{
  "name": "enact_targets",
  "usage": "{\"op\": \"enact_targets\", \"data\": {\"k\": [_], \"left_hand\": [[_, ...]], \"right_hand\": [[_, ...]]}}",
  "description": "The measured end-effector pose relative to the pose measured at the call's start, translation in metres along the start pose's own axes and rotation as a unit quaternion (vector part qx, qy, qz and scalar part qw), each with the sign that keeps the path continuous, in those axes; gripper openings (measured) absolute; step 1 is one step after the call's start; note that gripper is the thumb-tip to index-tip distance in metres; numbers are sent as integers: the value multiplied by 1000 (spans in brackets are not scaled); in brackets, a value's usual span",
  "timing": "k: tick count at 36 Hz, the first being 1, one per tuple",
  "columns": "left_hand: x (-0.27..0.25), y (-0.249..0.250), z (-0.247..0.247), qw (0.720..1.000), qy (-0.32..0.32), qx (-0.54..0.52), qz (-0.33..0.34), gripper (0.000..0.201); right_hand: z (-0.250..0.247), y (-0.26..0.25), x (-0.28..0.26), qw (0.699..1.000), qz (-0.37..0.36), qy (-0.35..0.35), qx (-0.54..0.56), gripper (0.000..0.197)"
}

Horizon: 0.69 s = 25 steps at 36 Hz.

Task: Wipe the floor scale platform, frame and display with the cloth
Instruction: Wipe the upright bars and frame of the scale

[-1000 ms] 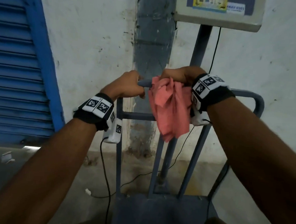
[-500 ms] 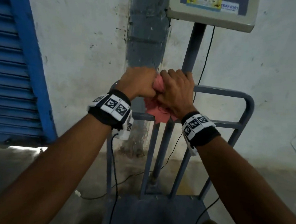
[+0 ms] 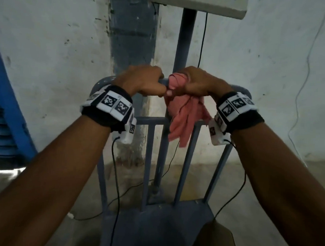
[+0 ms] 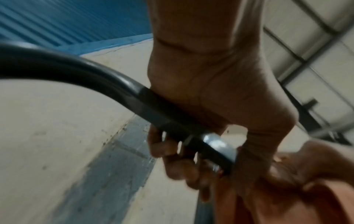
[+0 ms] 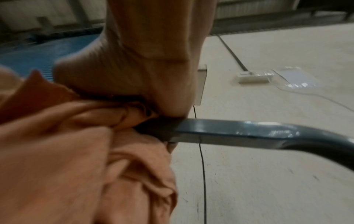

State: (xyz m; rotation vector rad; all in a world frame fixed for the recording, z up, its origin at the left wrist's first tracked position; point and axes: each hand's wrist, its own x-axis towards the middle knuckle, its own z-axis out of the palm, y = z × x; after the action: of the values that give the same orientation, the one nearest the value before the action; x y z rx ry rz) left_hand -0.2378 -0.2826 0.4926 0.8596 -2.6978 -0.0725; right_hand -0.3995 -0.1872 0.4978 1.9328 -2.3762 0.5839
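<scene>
The floor scale's grey tubular frame (image 3: 152, 120) rises from its dark platform (image 3: 158, 228), with the display box (image 3: 198, 4) on a pole at the top edge. My left hand (image 3: 141, 80) grips the frame's top rail (image 4: 80, 72), fingers curled under it. Just to its right, my right hand (image 3: 199, 81) holds the pink cloth (image 3: 184, 112) bunched round the same rail (image 5: 249, 131). The cloth's loose end hangs down over the bars. In the right wrist view the cloth (image 5: 76, 151) fills the lower left.
A white wall with a grey pillar (image 3: 132, 36) stands close behind the scale. A blue roller shutter (image 3: 4, 114) is at the left. Thin black cables (image 3: 117, 177) run down by the frame and across the concrete floor. A dark brown object (image 3: 215, 240) sits by the platform's near right corner.
The right hand with the cloth slid left along the top rail until it met the left hand, then drew slightly right again. The left hand has kept its grip.
</scene>
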Motion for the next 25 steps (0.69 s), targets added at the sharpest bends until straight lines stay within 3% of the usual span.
{"op": "enact_targets", "data": {"k": [2, 4, 5, 7, 10, 12, 15, 21, 25], "left_hand": [[1, 2, -5, 995, -52, -85, -25, 35], [5, 0, -5, 991, -82, -101, -25, 84], [6, 0, -4, 995, -74, -59, -11, 112], [8, 6, 4, 999, -38, 3, 18, 142], [9, 27, 17, 998, 34, -39, 27, 128], [8, 37, 24, 994, 92, -52, 28, 114], [12, 38, 29, 990, 134, -43, 24, 96], [10, 28, 26, 993, 119, 4, 26, 75], [10, 9, 19, 994, 86, 61, 10, 52]], "right_hand": [[-5, -1, -5, 996, 4, -33, 84, 59], [-12, -4, -8, 979, 23, -89, 183, 47], [-16, -6, -8, 973, 27, -101, 204, 45], [-21, -10, -10, 965, 36, -120, 231, 41], [-25, -10, -10, 944, 48, -137, 296, 40], [-24, -6, -6, 938, 64, -133, 315, 54], [-26, -7, -8, 945, 67, -135, 289, 60], [-25, -8, -7, 969, 27, -153, 191, 43], [-18, -6, -3, 989, 15, -98, 106, 38]]}}
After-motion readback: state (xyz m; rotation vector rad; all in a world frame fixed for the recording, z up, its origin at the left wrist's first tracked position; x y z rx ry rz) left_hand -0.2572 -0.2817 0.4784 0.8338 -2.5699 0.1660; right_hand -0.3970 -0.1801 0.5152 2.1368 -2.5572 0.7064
